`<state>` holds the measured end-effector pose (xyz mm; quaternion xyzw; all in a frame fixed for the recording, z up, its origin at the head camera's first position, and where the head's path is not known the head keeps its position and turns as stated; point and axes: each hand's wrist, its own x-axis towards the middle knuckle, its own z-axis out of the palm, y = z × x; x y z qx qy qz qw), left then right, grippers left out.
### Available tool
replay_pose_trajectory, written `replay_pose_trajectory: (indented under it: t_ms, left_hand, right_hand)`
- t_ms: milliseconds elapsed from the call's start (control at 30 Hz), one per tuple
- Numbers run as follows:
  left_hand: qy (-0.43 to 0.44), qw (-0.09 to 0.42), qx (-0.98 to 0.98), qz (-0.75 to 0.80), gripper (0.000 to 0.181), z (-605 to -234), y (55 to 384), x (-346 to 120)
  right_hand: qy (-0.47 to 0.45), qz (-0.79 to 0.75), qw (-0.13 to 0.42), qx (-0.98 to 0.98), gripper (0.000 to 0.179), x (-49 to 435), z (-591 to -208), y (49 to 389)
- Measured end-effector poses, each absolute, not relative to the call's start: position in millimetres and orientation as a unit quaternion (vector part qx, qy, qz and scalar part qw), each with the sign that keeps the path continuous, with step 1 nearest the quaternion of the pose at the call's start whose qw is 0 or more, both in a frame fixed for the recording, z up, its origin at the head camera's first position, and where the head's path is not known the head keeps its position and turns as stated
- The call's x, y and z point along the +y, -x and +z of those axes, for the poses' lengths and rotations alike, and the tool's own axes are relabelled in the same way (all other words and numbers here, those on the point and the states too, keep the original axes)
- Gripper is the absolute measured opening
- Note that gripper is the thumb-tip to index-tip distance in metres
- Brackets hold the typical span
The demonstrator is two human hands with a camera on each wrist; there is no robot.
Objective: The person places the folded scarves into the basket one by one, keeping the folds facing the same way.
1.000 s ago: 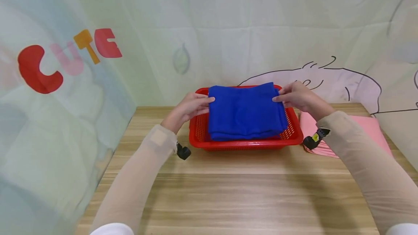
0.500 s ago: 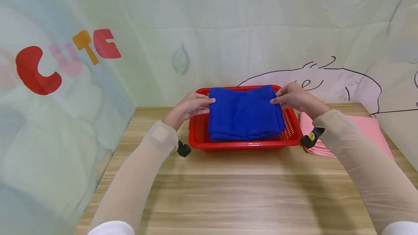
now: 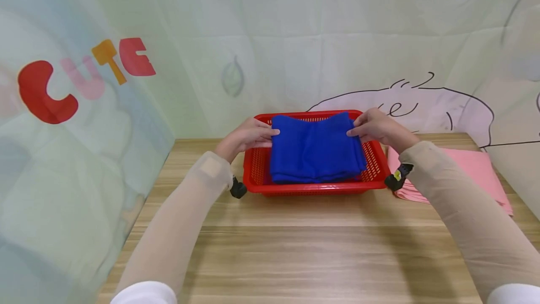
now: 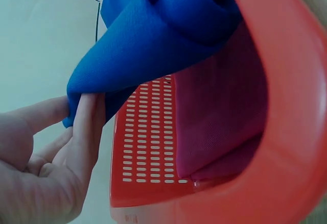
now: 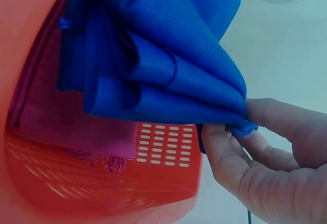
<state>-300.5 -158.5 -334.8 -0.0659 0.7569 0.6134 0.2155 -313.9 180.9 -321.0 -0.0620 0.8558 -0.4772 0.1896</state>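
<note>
A folded blue cloth (image 3: 316, 149) hangs between my two hands over a red plastic basket (image 3: 320, 186). My left hand (image 3: 249, 136) pinches its far left corner between thumb and fingers. At the far right corner, my right hand (image 3: 377, 128) pinches the layers the same way. In the right wrist view the blue folds (image 5: 168, 81) stack loosely, and their lower part is inside the basket. Beneath them lies a folded magenta cloth (image 4: 219, 117) on the basket floor, with fringe (image 5: 115, 163) showing at one edge. The blue cloth hides most of it in the head view.
A stack of folded pink cloth (image 3: 476, 168) lies on the wooden table (image 3: 312, 247) right of the basket, partly behind my right sleeve. A printed fabric backdrop (image 3: 278, 60) stands directly behind the table and along its left side.
Both hands keep their pinch on the blue cloth. Its far edge has sunk slightly toward the basket, and my right hand has shifted a little left and down.
</note>
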Motion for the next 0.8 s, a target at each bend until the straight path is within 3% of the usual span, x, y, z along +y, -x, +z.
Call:
replay_pose_trajectory:
  t_ms: [200,567,800]
  left_hand:
    - [0.057,0.22,0.765,0.602,0.052,-335.2,303.5,-155.8]
    - [0.042,0.228,0.795,0.56,0.024,-338.2,306.7,-150.8]
    - [0.051,0.232,0.811,0.535,0.023,-339.4,311.3,-146.9]
  right_hand:
    - [0.062,-0.464,0.193,0.862,0.023,179.8,-323.8,315.3]
    - [0.073,-0.447,0.195,0.87,0.021,176.7,-326.8,317.0]
    - [0.071,-0.438,0.192,0.875,0.019,177.1,-331.4,319.3]
